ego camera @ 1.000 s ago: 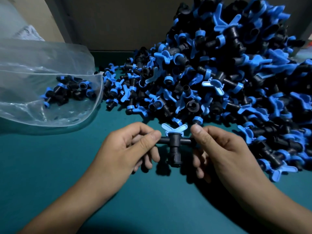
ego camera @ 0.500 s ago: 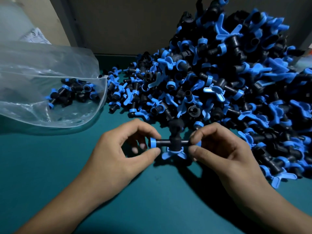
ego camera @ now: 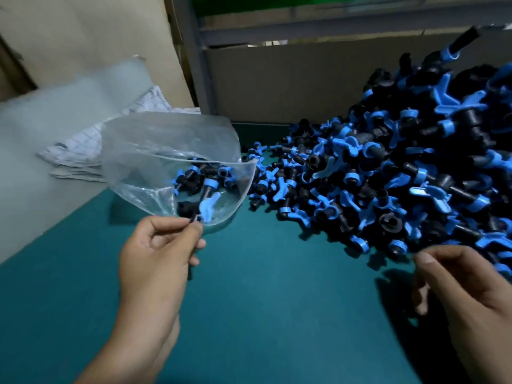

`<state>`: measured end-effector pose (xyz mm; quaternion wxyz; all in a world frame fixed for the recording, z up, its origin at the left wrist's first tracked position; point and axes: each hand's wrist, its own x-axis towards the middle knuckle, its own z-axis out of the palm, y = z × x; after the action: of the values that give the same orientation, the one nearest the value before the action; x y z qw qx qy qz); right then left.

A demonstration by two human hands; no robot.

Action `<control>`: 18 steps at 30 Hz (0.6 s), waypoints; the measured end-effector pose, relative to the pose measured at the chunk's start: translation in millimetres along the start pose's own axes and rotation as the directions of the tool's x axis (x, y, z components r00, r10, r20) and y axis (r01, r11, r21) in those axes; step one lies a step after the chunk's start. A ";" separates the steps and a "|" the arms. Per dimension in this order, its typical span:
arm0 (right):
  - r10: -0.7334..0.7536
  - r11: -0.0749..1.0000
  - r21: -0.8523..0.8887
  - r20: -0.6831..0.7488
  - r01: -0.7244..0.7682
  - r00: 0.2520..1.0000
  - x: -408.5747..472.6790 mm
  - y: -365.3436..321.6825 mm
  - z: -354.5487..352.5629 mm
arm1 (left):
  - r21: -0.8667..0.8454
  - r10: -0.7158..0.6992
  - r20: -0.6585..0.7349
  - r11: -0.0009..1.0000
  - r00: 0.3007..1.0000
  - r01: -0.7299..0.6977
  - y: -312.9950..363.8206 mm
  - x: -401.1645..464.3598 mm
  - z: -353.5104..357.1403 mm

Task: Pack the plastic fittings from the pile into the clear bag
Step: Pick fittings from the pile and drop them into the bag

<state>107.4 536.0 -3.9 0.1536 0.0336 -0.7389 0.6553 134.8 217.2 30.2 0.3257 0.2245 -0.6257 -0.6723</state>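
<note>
Pinching one fitting [ego camera: 198, 210] by its stem, the left hand [ego camera: 158, 250] holds it at the clear bag [ego camera: 166, 142] mouth, left of centre, so it can drop among those inside. The right hand [ego camera: 468, 284] (grip released, holding nothing) hovers lower right beside the pile [ego camera: 388, 173] on the green surface [ego camera: 277, 300], probably placed for the next pick.

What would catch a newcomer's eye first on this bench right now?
The big pile of black and blue fittings heaped on the right of the green table, against the cardboard wall. Next, the clear bag at centre left, its mouth open toward the pile, a few fittings already inside. The left hand pinches one fitting at the bag's mouth, while the right hand hangs empty by the pile's near edge.
</note>
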 end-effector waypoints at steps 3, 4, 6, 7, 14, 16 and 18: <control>0.010 0.997 -0.071 0.029 -0.008 1.000 1.9 3.6 -0.6 | 0.132 -0.022 -0.132 0.991 0.991 0.039 -4.1 34.1 -0.9; 0.020 0.995 -0.095 0.034 -0.017 0.999 1.2 3.6 -0.4 | 0.175 -0.016 -0.160 0.984 0.987 0.044 -2.5 45.0 5.1; 0.049 0.989 -0.139 0.015 -0.046 0.999 -0.7 2.4 -0.6 | 0.279 0.025 -0.197 0.960 0.980 0.032 -0.4 66.4 22.2; 0.055 0.987 -0.149 0.001 -0.054 0.998 -1.0 1.7 -0.6 | 0.336 0.062 -0.206 0.942 0.977 0.012 -0.8 78.2 31.4; 0.096 0.976 -0.191 -0.026 -0.100 0.995 0.2 -2.3 -0.7 | 0.465 0.072 -0.045 0.884 0.996 -0.043 -9.0 122.2 74.1; 0.089 0.969 -0.227 -0.032 -0.094 0.996 -1.6 -6.2 0.5 | 0.552 0.131 0.074 0.820 0.989 -0.150 -12.0 105.9 68.6; 0.079 0.952 -0.294 -0.045 -0.089 0.996 -2.5 -11.7 3.9 | 0.590 0.216 0.150 0.763 0.965 -0.263 -14.5 85.1 59.0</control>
<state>112.0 530.1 6.2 0.1413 -0.0318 -0.8265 0.5439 32.2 197.1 31.7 0.2965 0.2103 -0.8425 -0.3975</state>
